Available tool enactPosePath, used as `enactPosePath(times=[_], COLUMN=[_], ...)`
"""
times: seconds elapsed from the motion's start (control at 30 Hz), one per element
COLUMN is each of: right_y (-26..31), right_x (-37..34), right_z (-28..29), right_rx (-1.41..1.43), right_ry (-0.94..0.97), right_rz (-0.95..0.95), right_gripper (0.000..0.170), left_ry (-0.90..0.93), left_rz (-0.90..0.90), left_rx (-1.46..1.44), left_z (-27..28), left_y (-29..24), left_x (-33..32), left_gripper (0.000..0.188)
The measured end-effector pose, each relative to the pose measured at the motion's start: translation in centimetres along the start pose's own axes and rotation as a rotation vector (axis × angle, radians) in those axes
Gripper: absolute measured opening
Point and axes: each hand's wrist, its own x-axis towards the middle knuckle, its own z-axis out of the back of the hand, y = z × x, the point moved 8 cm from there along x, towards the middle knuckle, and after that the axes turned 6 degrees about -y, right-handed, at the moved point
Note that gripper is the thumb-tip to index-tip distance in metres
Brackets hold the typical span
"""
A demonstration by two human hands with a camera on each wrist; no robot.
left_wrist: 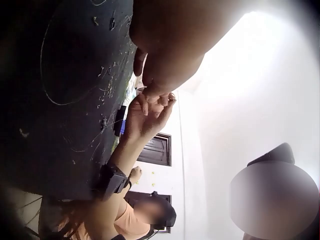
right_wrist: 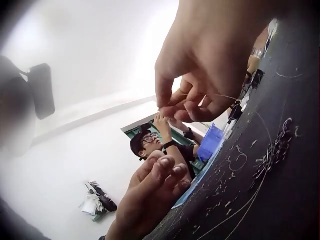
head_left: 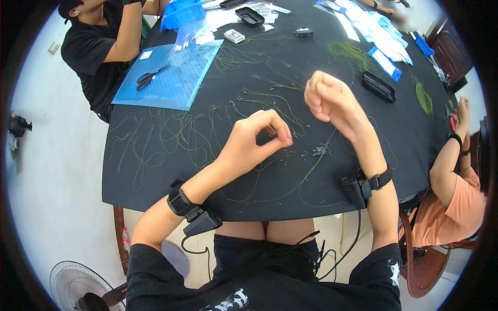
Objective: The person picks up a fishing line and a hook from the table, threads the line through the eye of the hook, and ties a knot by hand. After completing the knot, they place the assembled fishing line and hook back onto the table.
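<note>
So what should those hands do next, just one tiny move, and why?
Perhaps the right hand should bring its thin thread a little toward the left hand: the right wrist view shows the thread crossing the right hand, and in the head view the left hand is pinched together nearby. Whether it holds anything is too small to tell.

Black table [head_left: 415, 155]: green threads [head_left: 424, 99], blue folder [head_left: 174, 78], black tray [head_left: 378, 87], small grey pile [head_left: 321, 150].
</note>
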Motion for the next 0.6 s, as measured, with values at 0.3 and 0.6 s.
enactPosePath(times=[0.3,0.6], right_y=[0.2,-0.1], right_x=[0.0,0.2], right_z=[-0.1,0.2], right_rx=[-0.228,-0.21], right_ry=[-0.135,-0.131], right_rz=[0.024,0.022], right_gripper=[0.021,0.019], left_ry=[0.193,0.363], left_rz=[-0.22,-0.262], left_rx=[0.306,0.481], left_z=[-2.0,-3.9], left_y=[-2.3,-1.6], left_x=[-0.3,-1.2], left_gripper=[0.024,0.034])
